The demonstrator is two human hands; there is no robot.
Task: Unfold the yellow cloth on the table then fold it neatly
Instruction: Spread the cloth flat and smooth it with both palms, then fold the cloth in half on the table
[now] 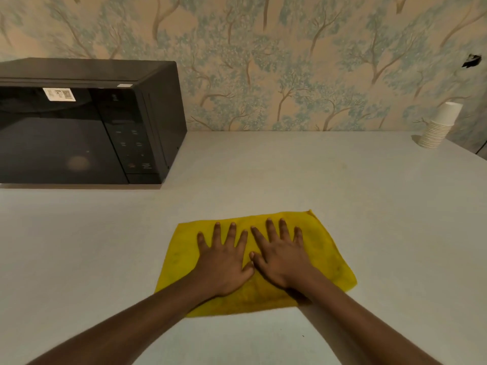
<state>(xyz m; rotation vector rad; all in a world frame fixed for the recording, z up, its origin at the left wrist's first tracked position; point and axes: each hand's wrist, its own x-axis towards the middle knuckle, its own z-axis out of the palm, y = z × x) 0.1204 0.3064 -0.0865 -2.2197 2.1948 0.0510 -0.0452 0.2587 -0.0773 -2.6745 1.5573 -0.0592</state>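
On the tabletop (263, 167), the cloth (329, 259) lies under both hands; microwave (79, 122) behind-left of it, cup stack (438, 126) behind-right.

We see the yellow cloth (326, 248) lying flat on the pale tabletop (263, 167), a rough rectangle slightly skewed, near the front edge, faint dark smudges on its surface, far right corner peaked.

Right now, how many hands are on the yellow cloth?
2. The left hand lies flat on the yellow cloth left of centre; the right hand lies flat beside it, thumbs touching. None hidden.
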